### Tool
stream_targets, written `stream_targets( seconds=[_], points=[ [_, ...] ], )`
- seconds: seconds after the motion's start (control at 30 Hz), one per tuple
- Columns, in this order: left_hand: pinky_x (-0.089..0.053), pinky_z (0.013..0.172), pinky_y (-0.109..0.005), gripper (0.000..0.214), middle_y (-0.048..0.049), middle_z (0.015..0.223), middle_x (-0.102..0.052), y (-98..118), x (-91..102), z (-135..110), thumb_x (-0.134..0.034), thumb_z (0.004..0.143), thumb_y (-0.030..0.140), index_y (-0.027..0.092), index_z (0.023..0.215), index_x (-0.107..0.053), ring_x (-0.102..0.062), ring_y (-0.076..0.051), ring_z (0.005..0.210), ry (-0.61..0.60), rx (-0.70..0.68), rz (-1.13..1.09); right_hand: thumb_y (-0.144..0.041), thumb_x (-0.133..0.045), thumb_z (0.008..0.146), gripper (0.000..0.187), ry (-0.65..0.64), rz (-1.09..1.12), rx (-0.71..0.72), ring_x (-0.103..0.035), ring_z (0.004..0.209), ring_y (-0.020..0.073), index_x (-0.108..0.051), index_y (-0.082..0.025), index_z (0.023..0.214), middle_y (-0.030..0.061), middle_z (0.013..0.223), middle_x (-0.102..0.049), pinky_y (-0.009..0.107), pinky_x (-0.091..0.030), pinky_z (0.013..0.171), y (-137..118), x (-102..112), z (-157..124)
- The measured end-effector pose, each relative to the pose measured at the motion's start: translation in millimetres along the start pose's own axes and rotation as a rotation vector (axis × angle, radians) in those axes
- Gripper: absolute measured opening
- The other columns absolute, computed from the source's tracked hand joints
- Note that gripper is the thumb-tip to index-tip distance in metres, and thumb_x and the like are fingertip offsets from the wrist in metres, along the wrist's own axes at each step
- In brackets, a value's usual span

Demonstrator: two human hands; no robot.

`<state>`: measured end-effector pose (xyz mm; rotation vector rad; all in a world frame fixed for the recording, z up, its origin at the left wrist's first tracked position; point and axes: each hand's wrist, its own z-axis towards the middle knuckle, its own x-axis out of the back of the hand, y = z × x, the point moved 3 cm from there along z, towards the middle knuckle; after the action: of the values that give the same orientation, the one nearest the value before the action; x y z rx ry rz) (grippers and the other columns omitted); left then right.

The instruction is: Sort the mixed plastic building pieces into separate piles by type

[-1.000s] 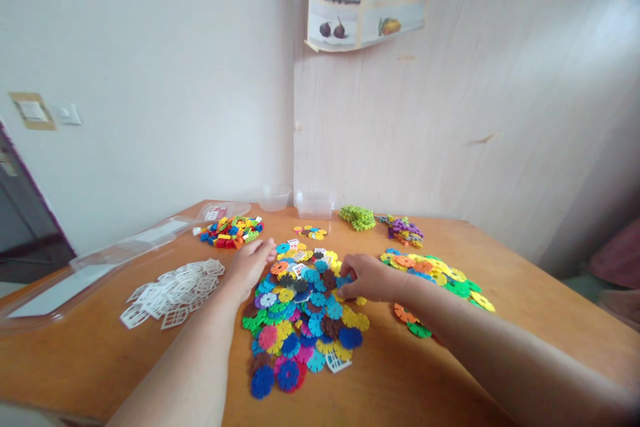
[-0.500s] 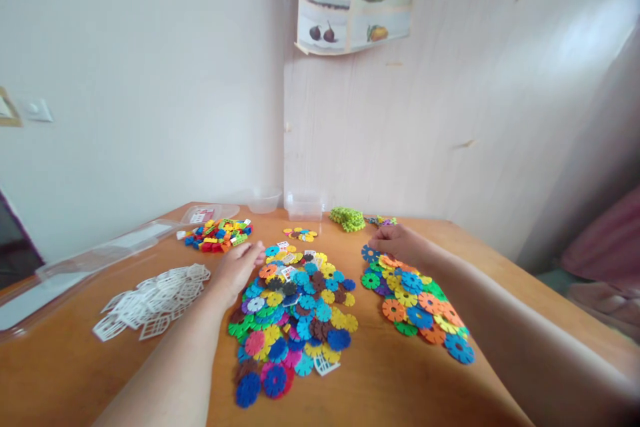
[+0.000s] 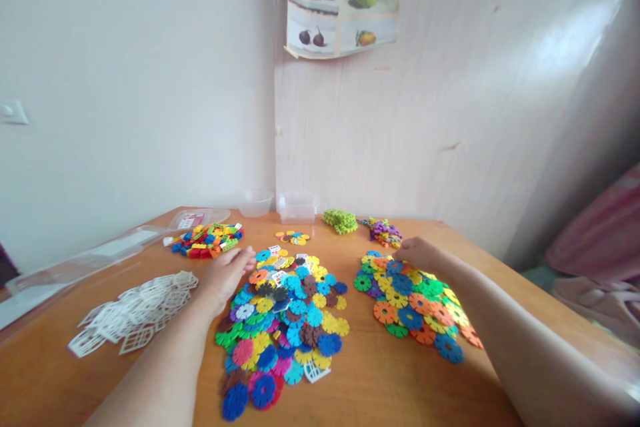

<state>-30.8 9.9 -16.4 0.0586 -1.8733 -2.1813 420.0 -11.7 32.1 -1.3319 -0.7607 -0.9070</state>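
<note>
Left hand (image 3: 223,279): beside the mixed disc pile (image 3: 299,307). Right hand (image 3: 424,255): at the notched-disc pile (image 3: 410,318) nearer the right edge of the desk (image 3: 370,380). Opening and contents of either grip: indeterminable.

Bare from wrist to the bottom edge, my left forearm (image 3: 160,363) fills the lower left of the frame, broad at its base and tapering to an ungloved left hand (image 3: 225,277) with slightly blurred fingers (image 3: 246,259). At lower right, my right forearm (image 3: 525,340), also uncovered, narrows to a bare right hand (image 3: 425,255), its back gently rounded. A pale patch (image 3: 632,392) at the right edge is too blurred to identify.
</note>
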Motion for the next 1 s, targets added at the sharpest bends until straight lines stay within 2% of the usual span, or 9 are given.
stream_targets(
  seconds=[0.17, 0.3, 0.43, 0.5, 0.6, 0.73, 0.83, 1.0],
  points=[
    [-0.051, 0.078, -0.033, 0.059, -0.0092, 0.086, -0.073, -4, 1.7, 2, -0.064, 0.067, 0.068, 0.015, 0.09, -0.069, -0.067, -0.023, 0.083, -0.036, 0.001, 0.008, -0.028, -0.059, 0.068, 0.022, 0.049, -0.054, -0.116, -0.04, 0.05, 0.0111, -0.05, -0.018, 0.05, -0.0026, 0.047, -0.043, 0.025, -0.026, 0.046, 2, 3, -1],
    [-0.05, 0.079, -0.034, 0.059, -0.0096, 0.087, -0.073, -6, 1.8, 1, -0.063, 0.069, 0.068, 0.014, 0.092, -0.07, -0.067, -0.023, 0.084, -0.029, -0.029, 0.019, -0.029, -0.059, 0.068, 0.02, 0.058, -0.069, -0.103, -0.041, 0.052, 0.0112, -0.052, -0.018, 0.054, -0.0023, 0.05, -0.045, 0.024, -0.027, 0.048, 7, 4, 0],
    [-0.05, 0.08, -0.034, 0.057, -0.0096, 0.09, -0.073, -5, 0.2, 0, -0.064, 0.069, 0.066, 0.015, 0.094, -0.069, -0.067, -0.023, 0.085, -0.044, -0.035, -0.015, -0.033, -0.056, 0.073, 0.019, 0.121, -0.079, -0.067, -0.042, 0.053, 0.0114, -0.055, -0.017, 0.062, -0.0023, 0.053, -0.047, 0.024, -0.027, 0.049, 6, 4, 1],
    [-0.05, 0.08, -0.034, 0.056, -0.0096, 0.09, -0.073, -5, -0.3, 0, -0.064, 0.069, 0.065, 0.014, 0.092, -0.069, -0.067, -0.023, 0.086, -0.05, -0.035, -0.017, -0.035, -0.055, 0.075, 0.021, 0.139, -0.053, -0.006, -0.042, 0.053, 0.0107, -0.053, -0.018, 0.062, -0.0032, 0.053, -0.045, 0.023, -0.028, 0.049, -6, 4, -4],
    [-0.049, 0.078, -0.033, 0.055, -0.0097, 0.087, -0.073, -3, -0.3, -1, -0.063, 0.069, 0.065, 0.014, 0.089, -0.068, -0.067, -0.023, 0.084, -0.047, -0.035, 0.0, -0.037, -0.054, 0.077, 0.023, 0.083, 0.042, 0.134, -0.041, 0.054, 0.0102, -0.052, -0.018, 0.064, -0.0039, 0.055, -0.045, 0.022, -0.03, 0.049, -38, -1, -18],
    [-0.049, 0.077, -0.033, 0.055, -0.0092, 0.087, -0.073, -3, 0.1, -1, -0.062, 0.07, 0.066, 0.014, 0.088, -0.069, -0.067, -0.022, 0.081, -0.034, -0.024, 0.011, -0.034, -0.059, 0.077, 0.017, -0.088, 0.086, 0.323, -0.048, 0.059, 0.0112, -0.062, -0.017, 0.076, -0.0021, 0.065, -0.057, 0.022, -0.035, 0.053, -82, -19, -37],
    [-0.05, 0.078, -0.033, 0.053, -0.0093, 0.088, -0.073, -4, 0.4, 0, -0.063, 0.07, 0.065, 0.015, 0.087, -0.069, -0.067, -0.022, 0.081, -0.033, -0.023, -0.002, -0.029, -0.058, 0.078, 0.016, -0.188, 0.025, 0.374, -0.054, 0.063, 0.0127, -0.067, -0.018, 0.085, 0.0, 0.072, -0.064, 0.022, -0.037, 0.056, -102, -34, -44],
    [-0.05, 0.079, -0.033, 0.052, -0.0102, 0.091, -0.073, -8, 0.3, 2, -0.063, 0.071, 0.064, 0.015, 0.089, -0.068, -0.068, -0.023, 0.086, -0.047, -0.027, -0.016, -0.025, -0.06, 0.076, 0.025, -0.196, -0.128, 0.382, -0.06, 0.075, 0.0168, -0.071, -0.017, 0.097, 0.0058, 0.09, -0.07, 0.025, -0.041, 0.065, -119, -56, -37]
  ],
)
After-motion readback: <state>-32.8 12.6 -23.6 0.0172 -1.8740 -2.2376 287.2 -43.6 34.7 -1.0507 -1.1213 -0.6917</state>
